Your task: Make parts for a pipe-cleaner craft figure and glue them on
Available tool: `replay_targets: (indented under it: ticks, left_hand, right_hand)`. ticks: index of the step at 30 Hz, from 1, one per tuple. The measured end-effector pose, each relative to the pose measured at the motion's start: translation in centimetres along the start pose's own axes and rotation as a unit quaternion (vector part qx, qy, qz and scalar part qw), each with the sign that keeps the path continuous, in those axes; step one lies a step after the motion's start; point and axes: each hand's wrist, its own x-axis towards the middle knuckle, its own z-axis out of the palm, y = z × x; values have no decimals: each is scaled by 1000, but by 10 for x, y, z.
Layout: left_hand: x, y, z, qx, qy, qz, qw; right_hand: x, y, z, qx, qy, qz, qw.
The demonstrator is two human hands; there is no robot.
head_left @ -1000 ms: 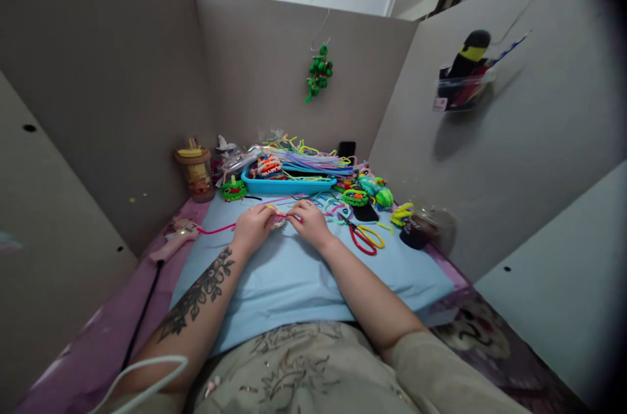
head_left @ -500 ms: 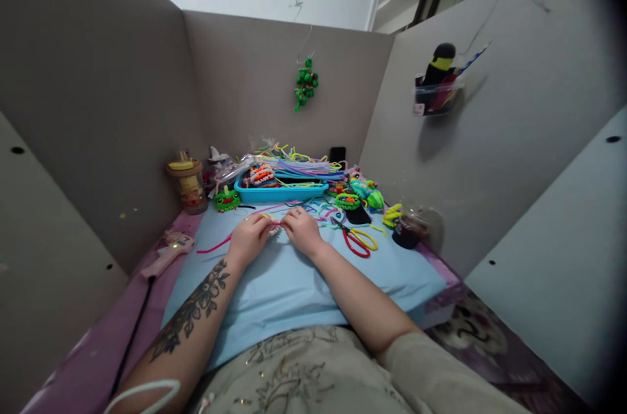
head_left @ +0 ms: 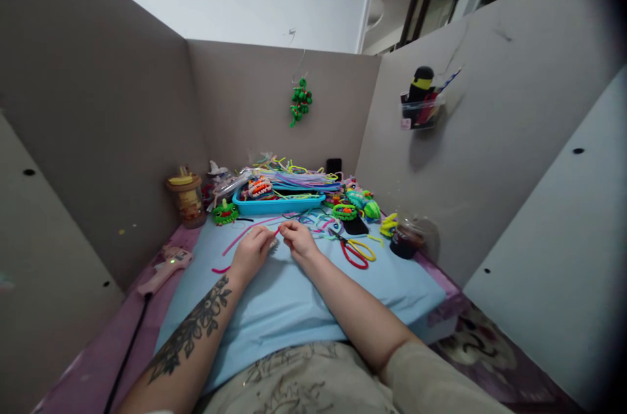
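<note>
Over the blue cloth (head_left: pixel 274 309), my left hand (head_left: pixel 251 254) and my right hand (head_left: pixel 298 241) are close together, both with fingers pinched. Between their fingertips runs a bright pink pipe cleaner (head_left: pixel 277 231), gripped from both sides. A short pink end (head_left: pixel 220 270) sticks out to the left of my left hand. Under my left fingertips shows a bit of a pale, braided-looking piece (head_left: pixel 273 243), mostly hidden by the fingers. Another pink pipe cleaner (head_left: pixel 245 234) lies on the cloth behind my left hand.
A blue tray (head_left: pixel 279 206) heaped with pipe cleaners stands at the back. Red-and-yellow-handled pliers or scissors (head_left: pixel 356 254) lie at right, near a dark cup (head_left: pixel 405 243). A pink glue gun (head_left: pixel 169 267) and a lidded tumbler (head_left: pixel 186 198) are at left. Grey panels enclose the table.
The pink end left of my left hand has drawn in and shows much shorter. My hands stay together, still pinching. The camera's view has tilted upward and shifted.
</note>
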Motion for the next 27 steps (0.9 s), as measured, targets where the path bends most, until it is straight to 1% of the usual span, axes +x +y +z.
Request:
replay_targets:
  ticks: [2, 3, 5, 6, 9, 11, 13, 15, 16, 17, 18, 20, 22, 24, 26, 27]
  left_hand:
    - [0, -5, -1, 39, -8, -6, 999]
    - [0, -7, -2, 61, -16, -7, 998]
    - [0, -11, -3, 104, -37, -3, 994]
    - [0, -12, -4, 120, -47, 2, 992]
    - [0, -11, -5, 159, -69, 17, 985]
    - [0, -9, -4, 178, -77, 22, 981]
    - [0, -8, -3, 192, -85, 24, 978]
    - [0, -8, 0, 196, -87, 19, 977]
    - [-1, -9, 1, 192, -84, 12, 978]
    - [-1, -10, 1, 183, -78, 4, 980]
    - [-2, -11, 2, 168, -68, -8, 983]
    - [-2, -12, 3, 122, -43, -35, 991]
    - [-1, -11, 3, 66, -19, -58, 996]
    - [1, -7, 4, 11, -2, -67, 998]
    - [2, -3, 6, -33, 10, -68, 997]
    - [3, 0, 7, -48, 14, -67, 996]
  right_hand:
    - [-2, -3, -6, -91, -4, -95, 991]
    - [-4, -4, -9, -148, -4, -149, 978]
    - [-8, -6, -13, -268, -11, -229, 936]
    - [-10, -6, -14, -325, -15, -251, 911]
    - [-14, -5, -12, -469, -24, -272, 840]
    - [-16, -4, -9, -533, -18, -267, 803]
    - [-17, -4, -7, -577, -16, -258, 775]
    - [-17, -3, -5, -596, -15, -253, 762]
    - [-17, -3, -5, -594, -15, -252, 764]
    - [-17, -3, -5, -583, -13, -253, 772]
    - [-17, -4, -6, -561, -9, -253, 788]
    - [-16, -5, -7, -486, 10, -247, 838]
    - [-14, -6, -8, -374, 36, -230, 898]
    - [-12, -6, -7, -247, 59, -202, 946]
    - [-9, -4, -3, -113, 70, -162, 978]
    - [-8, -3, 0, -43, 65, -129, 989]
